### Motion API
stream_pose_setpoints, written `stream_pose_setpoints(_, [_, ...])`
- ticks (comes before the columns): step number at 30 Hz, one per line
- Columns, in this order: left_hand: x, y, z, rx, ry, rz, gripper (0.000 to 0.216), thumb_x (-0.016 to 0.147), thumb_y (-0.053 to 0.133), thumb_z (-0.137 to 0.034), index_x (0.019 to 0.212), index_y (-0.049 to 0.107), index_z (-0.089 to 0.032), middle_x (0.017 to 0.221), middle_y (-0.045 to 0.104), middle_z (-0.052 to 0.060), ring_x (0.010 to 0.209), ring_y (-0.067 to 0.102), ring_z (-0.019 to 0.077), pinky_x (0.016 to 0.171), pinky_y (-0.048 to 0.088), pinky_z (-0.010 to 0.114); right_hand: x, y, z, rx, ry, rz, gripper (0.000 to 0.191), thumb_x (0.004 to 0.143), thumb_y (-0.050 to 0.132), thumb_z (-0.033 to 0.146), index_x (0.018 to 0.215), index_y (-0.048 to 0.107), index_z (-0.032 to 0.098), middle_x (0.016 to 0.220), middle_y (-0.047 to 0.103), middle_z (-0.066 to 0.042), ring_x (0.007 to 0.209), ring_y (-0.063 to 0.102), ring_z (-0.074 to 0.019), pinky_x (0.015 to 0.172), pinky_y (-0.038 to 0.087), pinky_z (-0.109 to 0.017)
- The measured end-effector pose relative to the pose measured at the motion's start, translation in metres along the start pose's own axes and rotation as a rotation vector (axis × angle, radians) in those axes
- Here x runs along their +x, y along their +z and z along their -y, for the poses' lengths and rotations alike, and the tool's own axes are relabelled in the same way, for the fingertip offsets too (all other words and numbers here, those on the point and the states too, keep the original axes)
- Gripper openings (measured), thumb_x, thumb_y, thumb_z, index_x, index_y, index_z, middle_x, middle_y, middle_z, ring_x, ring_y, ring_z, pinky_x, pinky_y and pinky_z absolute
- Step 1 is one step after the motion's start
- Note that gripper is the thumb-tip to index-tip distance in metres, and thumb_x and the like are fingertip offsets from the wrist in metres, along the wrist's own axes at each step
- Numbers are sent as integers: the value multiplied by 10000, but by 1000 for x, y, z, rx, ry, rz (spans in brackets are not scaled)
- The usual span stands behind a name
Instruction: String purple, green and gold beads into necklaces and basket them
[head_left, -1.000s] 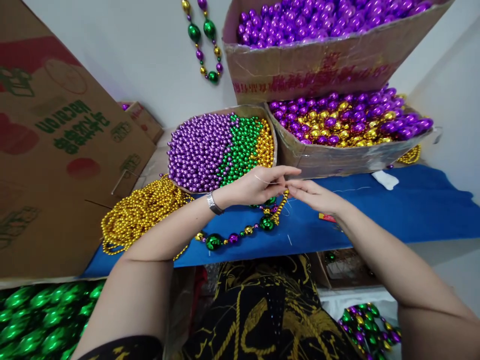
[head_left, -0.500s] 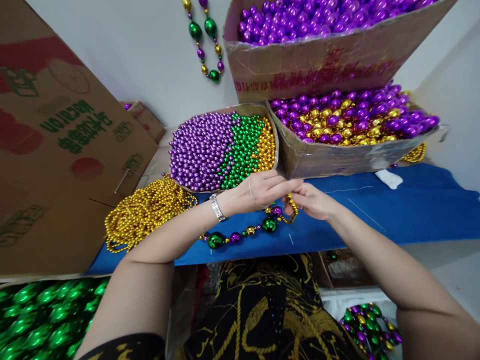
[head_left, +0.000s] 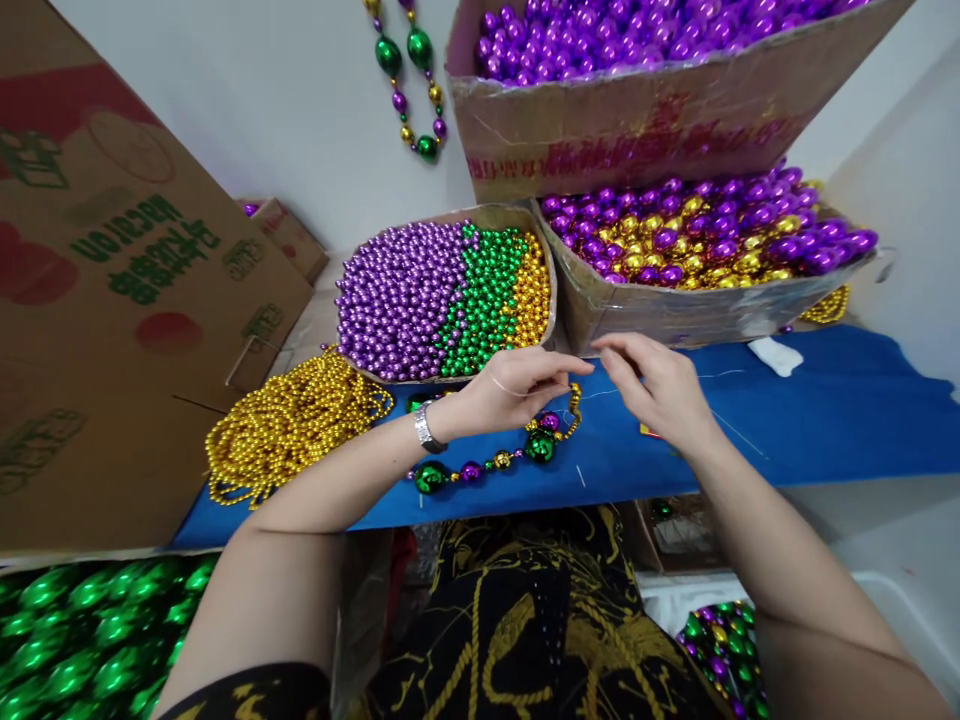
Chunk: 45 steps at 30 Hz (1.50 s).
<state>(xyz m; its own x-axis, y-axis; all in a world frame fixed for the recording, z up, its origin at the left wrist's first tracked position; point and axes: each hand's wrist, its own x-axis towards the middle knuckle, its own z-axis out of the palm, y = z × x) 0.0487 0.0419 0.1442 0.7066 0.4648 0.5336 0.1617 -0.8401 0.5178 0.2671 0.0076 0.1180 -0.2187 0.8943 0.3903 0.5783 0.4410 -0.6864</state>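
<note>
My left hand [head_left: 514, 385] is pinched shut over the blue cloth [head_left: 825, 420], holding a thin thread and the end of a bead strand [head_left: 495, 458] of green, purple and gold beads that lies under it. A silver watch sits on that wrist. My right hand [head_left: 660, 385] hovers just to the right, fingers curled and pinched on the same fine thread, which runs off to the right across the cloth. The two hands are a little apart.
A tray of small purple, green and gold beads [head_left: 442, 295] stands behind the hands. Gold bead strings [head_left: 289, 420] are piled to the left. Cardboard boxes of large purple and gold beads [head_left: 697, 240] are stacked at the right rear. Green beads [head_left: 82, 630] fill the lower left.
My hands were touching over the strand's gold end; now the right hand has pulled away to the right and up, drawing the thread. The strand has settled on the cloth.
</note>
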Motion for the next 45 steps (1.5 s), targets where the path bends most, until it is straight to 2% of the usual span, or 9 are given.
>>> stream_pose_setpoints(5, [2,-1,5,322,340,-60,355,928,444,-82,1236,575,-202,852,709,37,748,613,135,675,530,262,16,25,-29,773,199,573,455,873,550,631,923,631,186,714,668,-21,641,601,-133,549,444,-242])
stream_pose_setpoints(8, [-2,3,11,349,391,-116,362,916,441,-57,1229,566,-190,863,715,43,756,623,136,678,535,263,9,41,-31,981,245,658,478,821,630,648,889,603,175,681,648,-10,613,598,-115,516,420,-212])
stream_pose_setpoints(22, [-41,6,30,547,-64,-93,243,969,520,-282,778,622,-171,713,651,42,668,568,133,593,432,264,-10,44,-20,789,315,143,384,818,690,562,832,628,184,702,674,-4,596,624,-107,563,513,-239])
stream_pose_setpoints(27, [-62,11,23,-155,-526,-297,271,957,516,-355,763,561,-171,690,618,13,602,542,96,529,423,221,-27,60,-33,868,458,29,409,772,732,575,840,641,182,701,692,-18,600,658,-121,587,543,-249])
stream_pose_setpoints(30, [-62,20,14,-617,-672,-482,261,916,566,-413,816,529,-174,993,690,85,696,601,89,490,423,188,-34,72,-37,900,519,18,392,764,746,558,826,642,185,698,680,-12,576,624,-104,538,504,-221])
stream_pose_setpoints(33, [-54,29,8,-795,-665,-542,283,902,559,-431,804,449,-189,1172,672,122,856,653,109,530,452,181,-30,73,-37,998,518,-102,335,795,711,541,825,605,224,899,717,-13,644,615,-91,510,463,-196])
stream_pose_setpoints(37, [-42,34,8,-786,-639,-555,315,903,541,-472,802,401,-208,913,695,77,1022,670,164,571,481,194,-12,55,-30,1055,383,-165,283,917,483,564,922,561,293,1209,668,7,808,621,-122,524,454,-224])
stream_pose_setpoints(41, [-29,26,5,-748,-551,-515,330,910,536,-498,808,409,-211,895,682,67,1034,686,188,501,451,192,9,28,-14,854,204,-148,360,968,287,589,1078,516,334,1000,659,-33,1004,597,-197,611,477,-276])
stream_pose_setpoints(45, [-8,4,-4,-632,-406,-450,321,958,472,-504,842,443,-206,915,678,68,937,702,170,458,432,198,31,1,3,692,49,-102,380,973,288,619,1121,503,343,741,507,-12,846,577,-185,549,418,-265])
